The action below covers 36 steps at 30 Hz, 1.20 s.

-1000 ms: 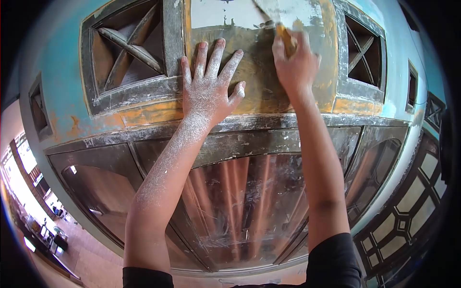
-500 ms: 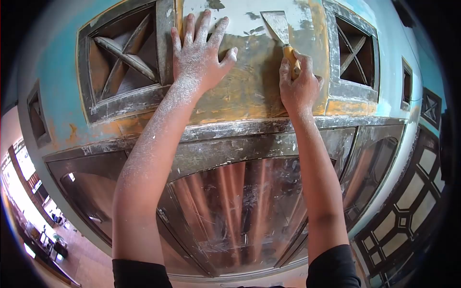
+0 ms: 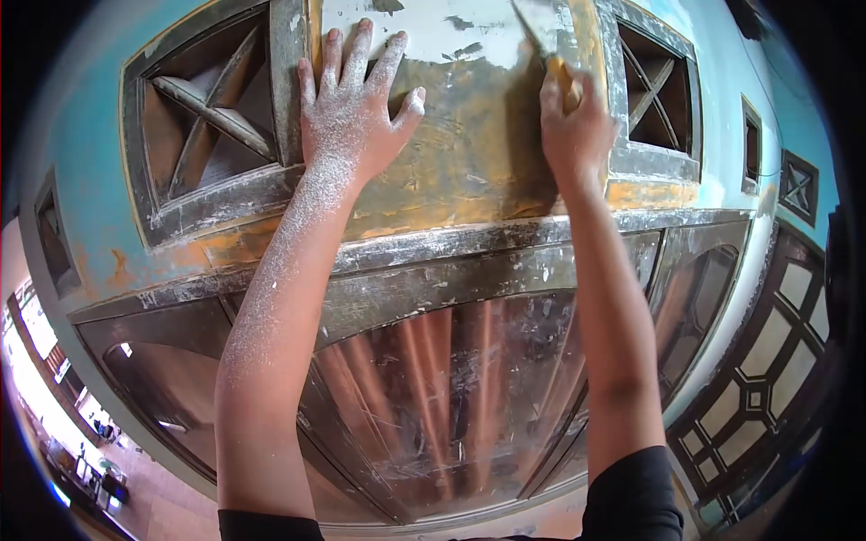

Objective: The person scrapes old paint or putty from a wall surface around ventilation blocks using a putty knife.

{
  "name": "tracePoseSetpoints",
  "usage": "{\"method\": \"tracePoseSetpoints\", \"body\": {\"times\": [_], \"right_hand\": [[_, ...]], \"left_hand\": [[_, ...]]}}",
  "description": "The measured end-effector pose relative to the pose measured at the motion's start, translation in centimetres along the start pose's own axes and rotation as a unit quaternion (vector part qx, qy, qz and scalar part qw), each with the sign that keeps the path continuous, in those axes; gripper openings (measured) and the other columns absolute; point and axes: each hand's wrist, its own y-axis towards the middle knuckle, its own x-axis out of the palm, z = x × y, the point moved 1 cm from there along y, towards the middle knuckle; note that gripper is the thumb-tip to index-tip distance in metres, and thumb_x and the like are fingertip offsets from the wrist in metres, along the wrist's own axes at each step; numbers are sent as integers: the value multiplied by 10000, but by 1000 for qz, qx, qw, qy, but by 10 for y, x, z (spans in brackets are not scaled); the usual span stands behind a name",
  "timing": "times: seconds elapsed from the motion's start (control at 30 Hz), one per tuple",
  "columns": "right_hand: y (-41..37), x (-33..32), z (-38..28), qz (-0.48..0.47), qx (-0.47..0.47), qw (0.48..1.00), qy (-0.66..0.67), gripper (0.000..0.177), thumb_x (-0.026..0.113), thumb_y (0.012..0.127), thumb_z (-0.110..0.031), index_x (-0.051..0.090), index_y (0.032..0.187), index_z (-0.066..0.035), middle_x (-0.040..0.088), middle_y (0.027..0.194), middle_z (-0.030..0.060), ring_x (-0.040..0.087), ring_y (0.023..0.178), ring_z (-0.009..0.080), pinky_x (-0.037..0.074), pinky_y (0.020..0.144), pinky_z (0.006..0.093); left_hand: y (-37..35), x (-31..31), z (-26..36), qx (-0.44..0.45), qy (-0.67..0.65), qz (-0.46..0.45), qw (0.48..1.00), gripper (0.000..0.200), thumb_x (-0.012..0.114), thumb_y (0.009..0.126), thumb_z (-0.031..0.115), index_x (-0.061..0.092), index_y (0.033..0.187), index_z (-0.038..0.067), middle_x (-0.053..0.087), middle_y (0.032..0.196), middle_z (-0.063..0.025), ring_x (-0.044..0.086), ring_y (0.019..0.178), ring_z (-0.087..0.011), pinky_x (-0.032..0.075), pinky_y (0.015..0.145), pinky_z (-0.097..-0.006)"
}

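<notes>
While left fingers (image 3: 359, 56) spread, empty, against panel (image 3: 451, 158), right fingers (image 3: 551, 95) clasp scraper (image 3: 557, 68); blade (image 3: 532, 33) contact unclear.

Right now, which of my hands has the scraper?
Your right hand: it grips the scraper, while your left hand lies open, fingers spread against the panel.

Sleeves (image 3: 634, 496) are short and black; white dust (image 3: 332, 173) speckles the left forearm (image 3: 287, 270).

lower left glares white, the scraper (image 3: 556, 67) blurs, dark edges bow
</notes>
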Motion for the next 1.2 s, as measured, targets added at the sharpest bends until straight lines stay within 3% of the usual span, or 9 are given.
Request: {"method": "tracePoseSetpoints", "body": {"times": [0.2, 0.27, 0.4, 0.47, 0.57, 0.6, 0.67, 0.77, 1.2], "right_hand": [[47, 10, 1, 25, 8, 1000, 10, 389, 665, 940, -452, 674, 1218, -181, 753, 943, 184, 722, 950, 398, 548, 854, 487], [19, 6, 9, 16, 26, 999, 23, 354, 650, 937, -460, 657, 1201, -224, 768, 847, 111, 741, 886, 306, 406, 1000, 464], [-43, -20, 36, -2, 24, 1000, 11, 355, 654, 942, -461, 657, 1195, -212, 763, 854, 144, 737, 861, 321, 410, 988, 466], [-32, -16, 41, -1, 25, 1000, 13, 351, 650, 947, -460, 656, 1190, -207, 766, 861, 138, 735, 849, 318, 413, 966, 459], [13, -12, 26, -23, 48, 998, -18, 363, 646, 947, -468, 648, 1189, -198, 766, 866, 153, 727, 858, 348, 405, 1018, 480], [17, -7, 26, -22, 47, 998, -19, 363, 646, 947, -468, 648, 1189, -198, 766, 866, 153, 727, 858, 348, 405, 1018, 480], [18, 0, 25, 23, 35, 999, 15, 376, 647, 944, -475, 646, 1193, -194, 762, 846, 155, 723, 878, 359, 410, 1014, 489], [-12, -11, 34, 21, 45, 999, 17, 357, 677, 935, -450, 650, 1183, -195, 760, 833, 128, 718, 868, 345, 439, 947, 455], [-102, -41, 37, -41, -56, 997, 17, 310, 714, 917, -294, 636, 1186, -160, 713, 763, 88, 663, 695, 302, 425, 860, 406]], "left_hand": [[0, 5, 0, 1, -6, 10, 1000, 663, 478, 1005, 542, 302, 1611, 339, 215, 1701, -48, 165, 1572, -316, 113, 1261, -594], [0, 4, -1, 12, 5, 24, 1000, 662, 481, 1004, 536, 303, 1611, 342, 217, 1701, -47, 174, 1570, -317, 116, 1262, -592], [-1, -2, 3, 13, 4, 25, 1000, 660, 479, 1007, 538, 302, 1611, 341, 220, 1700, -48, 177, 1570, -312, 123, 1261, -591], [2, -16, 10, 6, -12, 65, 998, 586, 616, 917, 332, 546, 1447, 90, 452, 1555, -197, 390, 1463, -377, 318, 1194, -547], [3, -15, 6, -32, -90, -37, 995, 739, 633, 893, 428, 423, 1555, 174, 246, 1682, -120, 155, 1559, -387, 122, 1254, -578], [3, -14, 7, -33, -91, -37, 995, 739, 633, 893, 428, 423, 1555, 174, 246, 1682, -120, 155, 1559, -387, 122, 1254, -578], [3, -16, 9, 15, 15, 69, 997, 616, 585, 938, 369, 487, 1500, 137, 494, 1524, -178, 433, 1433, -371, 340, 1173, -552], [-5, 4, 2, 10, 2, 27, 1000, 664, 476, 1009, 543, 300, 1613, 332, 221, 1698, -51, 175, 1570, -314, 128, 1255, -607], [-42, -12, 25, -4, -43, -40, 998, 717, 528, 981, 512, 295, 1620, 287, 211, 1701, -71, 160, 1571, -339, 132, 1241, -636]]}}
